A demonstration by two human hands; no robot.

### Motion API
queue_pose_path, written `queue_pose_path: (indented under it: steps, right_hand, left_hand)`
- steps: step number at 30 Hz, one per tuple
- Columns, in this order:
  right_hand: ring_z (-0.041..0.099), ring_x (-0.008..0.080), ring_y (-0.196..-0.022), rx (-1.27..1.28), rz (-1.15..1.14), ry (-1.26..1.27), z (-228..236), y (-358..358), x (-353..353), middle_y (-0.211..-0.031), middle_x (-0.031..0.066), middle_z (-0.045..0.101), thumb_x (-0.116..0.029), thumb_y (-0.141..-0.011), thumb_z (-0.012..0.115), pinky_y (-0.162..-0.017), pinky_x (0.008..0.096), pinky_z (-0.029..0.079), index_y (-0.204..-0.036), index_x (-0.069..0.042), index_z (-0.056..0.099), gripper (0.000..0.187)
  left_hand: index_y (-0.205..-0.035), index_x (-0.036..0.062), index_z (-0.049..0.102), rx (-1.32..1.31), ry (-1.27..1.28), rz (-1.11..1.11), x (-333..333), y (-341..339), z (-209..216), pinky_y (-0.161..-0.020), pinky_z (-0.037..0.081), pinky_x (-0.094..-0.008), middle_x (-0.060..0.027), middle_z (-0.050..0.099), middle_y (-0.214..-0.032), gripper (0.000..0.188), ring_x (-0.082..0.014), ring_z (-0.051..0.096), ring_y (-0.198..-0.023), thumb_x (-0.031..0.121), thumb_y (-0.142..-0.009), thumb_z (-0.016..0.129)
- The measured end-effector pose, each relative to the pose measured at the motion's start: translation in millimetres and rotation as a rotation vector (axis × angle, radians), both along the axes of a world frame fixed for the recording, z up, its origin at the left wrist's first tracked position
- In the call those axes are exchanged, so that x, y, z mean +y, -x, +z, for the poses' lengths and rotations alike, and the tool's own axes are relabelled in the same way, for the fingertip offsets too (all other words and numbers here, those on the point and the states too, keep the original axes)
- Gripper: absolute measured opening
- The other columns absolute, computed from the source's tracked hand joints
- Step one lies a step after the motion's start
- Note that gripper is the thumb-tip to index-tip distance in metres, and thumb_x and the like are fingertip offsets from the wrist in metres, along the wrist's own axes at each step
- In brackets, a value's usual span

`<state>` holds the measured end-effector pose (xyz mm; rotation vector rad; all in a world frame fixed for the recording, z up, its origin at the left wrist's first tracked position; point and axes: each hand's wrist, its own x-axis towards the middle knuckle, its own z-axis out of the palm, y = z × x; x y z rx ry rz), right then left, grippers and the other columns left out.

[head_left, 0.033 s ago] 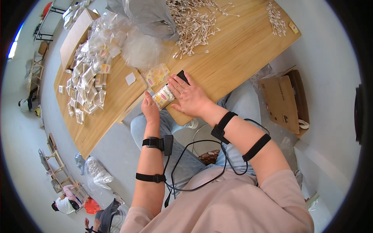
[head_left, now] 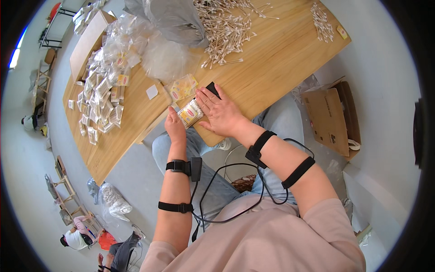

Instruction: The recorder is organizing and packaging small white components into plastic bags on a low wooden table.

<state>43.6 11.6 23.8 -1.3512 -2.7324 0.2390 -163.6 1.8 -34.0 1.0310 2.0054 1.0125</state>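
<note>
At the near corner of the wooden table (head_left: 272, 68) lies a clear pack of cotton swabs (head_left: 190, 113) with a yellow and red label. My left hand (head_left: 175, 125) grips its left end, thumb on top; the other fingers are mostly hidden. Across the right end of the pack, my right hand (head_left: 221, 111) lies flat with its fingers stretched out. A black block (head_left: 213, 89) shows just beyond those fingertips. Touching distance from the pack, flat yellow-printed clear bags (head_left: 183, 87) rest on the table, beside a small white card (head_left: 152, 92).
A big pile of loose cotton swabs (head_left: 229, 38) covers the far middle, and a smaller bunch (head_left: 322, 23) lies far right. Filled packs (head_left: 102, 102) heap up at the left, by clear bags (head_left: 122, 43) and a grey plastic bag (head_left: 170, 20). A cardboard box (head_left: 328, 118) stands right.
Both my hands and the pack keep their places. At the lower left, a person in dark clothing has shifted slightly.
</note>
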Motion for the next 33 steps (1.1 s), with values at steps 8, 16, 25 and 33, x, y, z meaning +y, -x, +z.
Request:
queue_pose_path:
  steps: [8, 16, 25, 33]
  right_hand:
    - [0.015, 0.022, -0.148, -0.02, -0.038, 0.039, 2.6, 9.7, -7.6, -0.159, 0.0102, 0.023, -0.057, -0.094, 0.04, -0.12, 0.0481, 0.003, -0.15, -0.002, 0.028, 0.08]
    - [0.018, 0.0227, -0.147, 0.04, -0.032, 0.02, -5.8, 2.4, -5.4, -0.158, 0.0113, 0.026, -0.056, -0.094, 0.041, -0.12, 0.048, 0.007, -0.149, 0.0, 0.03, 0.079]
    - [0.021, 0.0219, -0.146, 0.047, -0.056, -0.016, -6.5, 0.1, -9.9, -0.157, 0.0085, 0.028, -0.054, -0.095, 0.042, -0.12, 0.0488, 0.008, -0.149, -0.004, 0.032, 0.075]
    - [0.02, 0.0211, -0.147, 0.024, -0.074, 0.016, 0.0, 9.5, -18.1, -0.158, 0.0075, 0.026, -0.053, -0.095, 0.04, -0.12, 0.0493, 0.006, -0.15, -0.004, 0.029, 0.074]
  left_hand:
    - [-0.097, -0.007, 0.065, 0.033, -0.036, 0.022, 1.5, -3.3, -1.7, -0.074, 0.047, -0.0314, -0.0105, 0.066, -0.085, 0.062, -0.0172, 0.057, -0.077, 0.049, -0.103, 0.038]
    - [-0.082, -0.0052, 0.061, 0.065, -0.118, 0.011, 2.8, -9.5, 2.3, -0.067, 0.045, -0.0353, -0.0079, 0.058, -0.069, 0.063, -0.0183, 0.051, -0.067, 0.049, -0.103, 0.037]
    - [-0.094, -0.0048, 0.065, -0.046, -0.096, -0.032, 1.5, 1.3, -6.2, -0.075, 0.047, -0.0338, -0.0114, 0.067, -0.085, 0.06, -0.0188, 0.057, -0.076, 0.047, -0.104, 0.037]
    - [-0.086, -0.0033, 0.063, 0.078, -0.067, -0.016, -1.6, 0.1, 9.7, -0.067, 0.044, -0.0318, -0.0062, 0.061, -0.074, 0.059, -0.0152, 0.051, -0.069, 0.049, -0.102, 0.041]
